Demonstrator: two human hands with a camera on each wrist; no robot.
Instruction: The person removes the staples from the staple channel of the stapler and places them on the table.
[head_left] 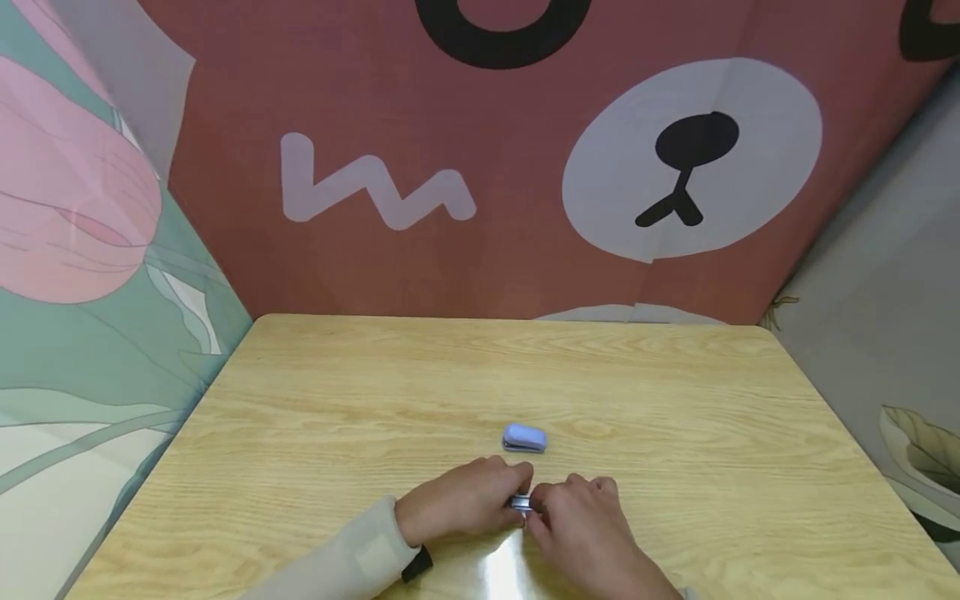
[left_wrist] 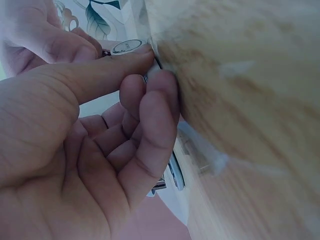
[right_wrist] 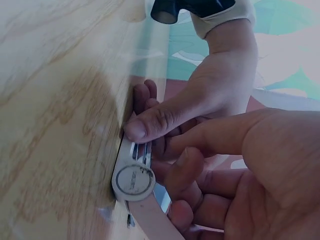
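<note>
Between my two hands is a small white hinged tool [right_wrist: 134, 181] with a round lettered disc at its pivot and shiny metal strips. My left hand [head_left: 472, 497] pinches one arm of it, its thumb [right_wrist: 145, 125] flat along the white side. The right hand [head_left: 585, 521] has its curled fingers around the other end, partly covering it. In the head view only a short metal piece [head_left: 521, 502] shows between the fingertips. Just beyond the hands, a small purple stapler [head_left: 524, 438] lies on the table. The left wrist view shows the disc [left_wrist: 127, 46] beside the left thumb tip.
The hands work low over a light wood-grain table [head_left: 337, 400]. A printed cloth with a bear face [head_left: 450, 267] rises behind its far edge, and patterned cloths hang at both sides. A black wrist device [head_left: 417, 565] hangs under the left sleeve.
</note>
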